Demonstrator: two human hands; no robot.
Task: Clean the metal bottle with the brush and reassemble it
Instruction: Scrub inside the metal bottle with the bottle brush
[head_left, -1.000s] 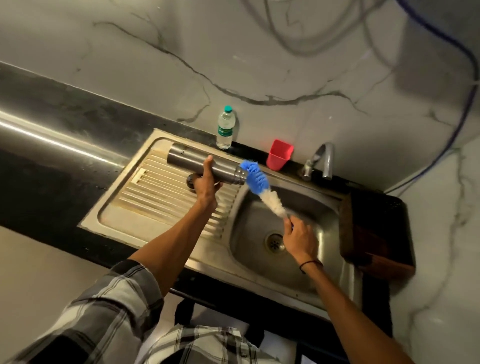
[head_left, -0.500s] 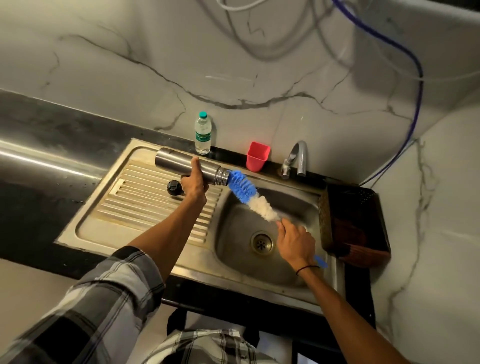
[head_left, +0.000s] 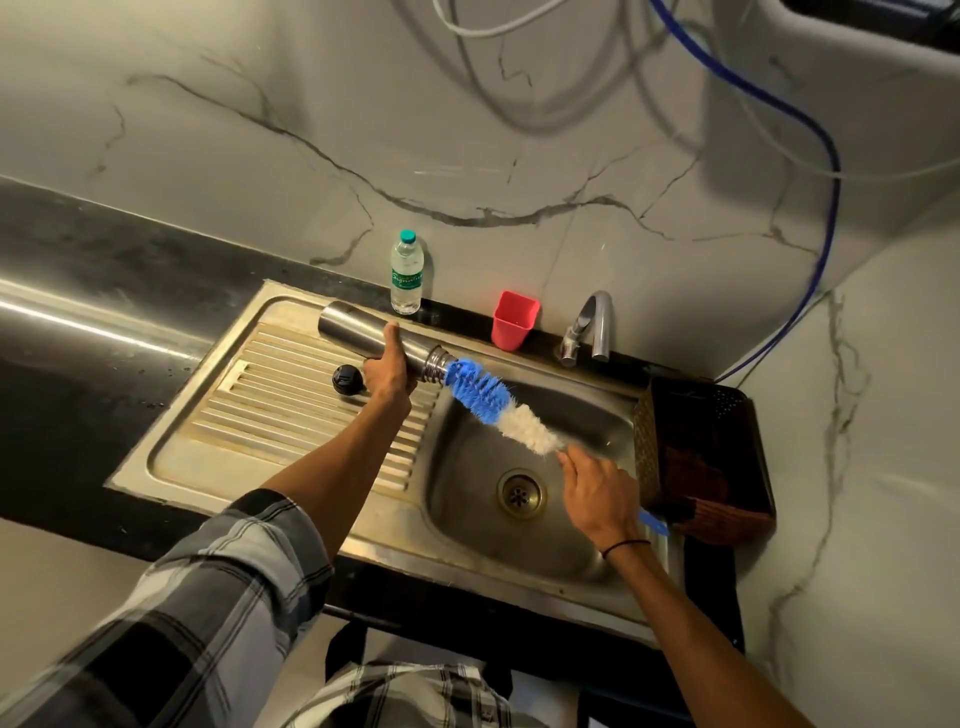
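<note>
Metal bottle (head_left: 363, 332) in L hand (head_left: 387, 371), brush (head_left: 498, 405) at mouth.

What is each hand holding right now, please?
Left hand: grips the metal bottle.
Right hand: grips the brush by its handle.

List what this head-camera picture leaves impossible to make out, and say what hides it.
- Inside of the metal bottle: its walls hide it.
- Brush tip: inside the bottle neck.
- Brush handle: mostly covered by the right hand.
- Left hand fingertips: behind the bottle.
- Plastic bottle label: too small.
</note>
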